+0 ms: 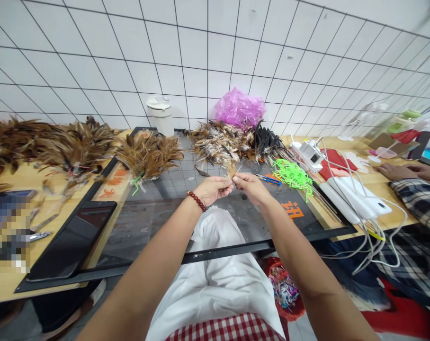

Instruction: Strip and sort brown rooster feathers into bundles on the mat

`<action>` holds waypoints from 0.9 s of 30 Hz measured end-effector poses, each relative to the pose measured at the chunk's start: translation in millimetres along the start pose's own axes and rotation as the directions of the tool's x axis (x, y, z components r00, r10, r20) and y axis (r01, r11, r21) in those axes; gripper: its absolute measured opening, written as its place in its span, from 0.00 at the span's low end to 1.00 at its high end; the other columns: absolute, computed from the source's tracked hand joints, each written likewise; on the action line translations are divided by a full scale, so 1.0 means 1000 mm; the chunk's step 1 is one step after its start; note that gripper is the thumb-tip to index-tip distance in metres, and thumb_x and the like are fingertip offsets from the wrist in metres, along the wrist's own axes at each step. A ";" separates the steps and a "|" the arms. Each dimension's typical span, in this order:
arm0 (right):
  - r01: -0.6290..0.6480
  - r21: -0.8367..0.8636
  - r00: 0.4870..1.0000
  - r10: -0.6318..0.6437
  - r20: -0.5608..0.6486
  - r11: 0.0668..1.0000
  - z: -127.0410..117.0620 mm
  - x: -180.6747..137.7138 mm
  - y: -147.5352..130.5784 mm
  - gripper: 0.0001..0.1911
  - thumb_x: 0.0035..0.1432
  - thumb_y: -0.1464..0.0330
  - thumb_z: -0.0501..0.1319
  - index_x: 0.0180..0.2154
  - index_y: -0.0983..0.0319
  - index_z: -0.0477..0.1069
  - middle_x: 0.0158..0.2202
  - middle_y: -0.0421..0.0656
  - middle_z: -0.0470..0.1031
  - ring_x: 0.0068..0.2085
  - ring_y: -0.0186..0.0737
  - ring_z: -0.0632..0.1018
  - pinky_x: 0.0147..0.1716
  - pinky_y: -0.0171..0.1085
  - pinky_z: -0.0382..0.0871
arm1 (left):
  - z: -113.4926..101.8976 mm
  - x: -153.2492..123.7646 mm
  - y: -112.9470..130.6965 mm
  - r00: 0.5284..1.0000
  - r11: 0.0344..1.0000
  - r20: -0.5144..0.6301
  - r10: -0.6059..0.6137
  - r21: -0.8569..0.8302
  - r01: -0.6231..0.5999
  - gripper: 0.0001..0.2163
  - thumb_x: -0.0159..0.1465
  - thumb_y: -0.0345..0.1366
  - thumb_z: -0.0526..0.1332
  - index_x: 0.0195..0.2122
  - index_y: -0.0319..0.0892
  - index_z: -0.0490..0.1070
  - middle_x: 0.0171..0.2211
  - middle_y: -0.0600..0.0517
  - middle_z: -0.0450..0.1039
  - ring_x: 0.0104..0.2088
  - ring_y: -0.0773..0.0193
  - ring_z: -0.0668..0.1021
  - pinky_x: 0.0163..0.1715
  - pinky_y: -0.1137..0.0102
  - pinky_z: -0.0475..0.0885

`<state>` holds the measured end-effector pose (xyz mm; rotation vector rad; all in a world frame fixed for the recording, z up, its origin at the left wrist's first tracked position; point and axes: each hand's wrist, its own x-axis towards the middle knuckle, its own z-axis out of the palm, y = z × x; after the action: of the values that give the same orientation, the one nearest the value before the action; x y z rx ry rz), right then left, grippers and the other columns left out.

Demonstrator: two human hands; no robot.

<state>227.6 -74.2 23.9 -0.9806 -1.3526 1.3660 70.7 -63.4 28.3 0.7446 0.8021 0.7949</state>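
Both hands meet over the middle of the tabletop (12, 277). The grip of the left hand (212, 189) and that of the right hand (248, 185) are each pinched closed on the feather tuft (232, 169), fingertips almost touching. The tuft is small and tan-brown, and it fans upward from between the two grips. It is held just above the dark gridded mat (186, 208). A red bead bracelet (196, 201) circles the left wrist.

Just beyond the tuft lies a mixed feather pile (220, 142) of brown, white and grey, with black feathers (266, 139) at its right. To the right of the right hand are blue-handled scissors (270, 179) and a heap of green cords (293, 175). A brown feather bundle (147, 154) lies to the left.

A white lidded cup (160, 113) stands against the tiled wall, its contents hidden. A crumpled pink bag (239, 108) sits behind the pile, and what it holds cannot be seen. Below the tabletop edge a red basket (293, 310) holds coloured scraps. At far right another person's hand (399, 170) rests on the tabletop.
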 end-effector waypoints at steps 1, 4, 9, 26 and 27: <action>-0.007 0.010 1.000 0.007 0.028 1.000 -0.001 -0.001 -0.001 0.14 0.43 0.57 0.66 0.26 0.63 0.73 0.21 0.35 0.66 0.23 0.28 0.61 0.25 0.31 0.54 | 0.000 0.000 -0.001 1.000 1.000 0.017 -0.015 0.004 0.015 0.01 0.54 0.24 0.64 0.26 0.31 0.73 0.21 0.49 0.72 0.19 0.73 0.74 0.21 0.80 0.71; -0.046 0.045 0.997 0.043 0.067 0.998 -0.005 -0.002 0.000 0.15 0.42 0.58 0.68 0.27 0.63 0.73 0.22 0.36 0.68 0.24 0.28 0.64 0.26 0.31 0.56 | -0.002 0.001 -0.002 0.997 0.999 0.062 -0.051 0.022 0.049 0.02 0.53 0.25 0.65 0.26 0.31 0.73 0.22 0.48 0.73 0.20 0.73 0.75 0.21 0.81 0.71; -0.038 0.029 0.999 0.038 -0.028 0.999 -0.007 -0.001 0.001 0.15 0.41 0.57 0.68 0.26 0.62 0.73 0.25 0.39 0.72 0.26 0.31 0.68 0.28 0.33 0.62 | -0.005 -0.002 0.000 0.989 0.998 0.138 -0.051 0.045 0.045 0.07 0.54 0.30 0.66 0.31 0.31 0.74 0.28 0.43 0.76 0.26 0.68 0.78 0.28 0.76 0.74; 0.301 -0.713 0.891 -0.453 -0.026 0.633 0.000 -0.002 0.004 0.30 0.45 0.63 0.66 0.52 0.58 0.64 0.42 0.45 0.63 0.39 0.39 0.68 0.38 0.39 0.66 | 0.003 0.003 -0.005 0.975 0.982 -0.138 0.172 -0.048 -0.180 0.04 0.53 0.28 0.65 0.29 0.34 0.73 0.31 0.45 0.76 0.28 0.68 0.77 0.32 0.71 0.73; 0.314 -0.746 0.882 -0.472 -0.001 0.587 0.002 -0.003 0.004 0.30 0.47 0.64 0.65 0.53 0.58 0.64 0.43 0.45 0.62 0.40 0.41 0.68 0.39 0.39 0.66 | 0.003 0.003 -0.006 0.976 0.983 -0.141 0.168 -0.045 -0.176 0.04 0.52 0.28 0.65 0.29 0.33 0.73 0.30 0.45 0.76 0.27 0.68 0.77 0.32 0.71 0.73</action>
<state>225.7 -77.6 20.0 -1.1804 -1.8694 0.3233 76.5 -64.9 24.3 0.7210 0.8415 1.0295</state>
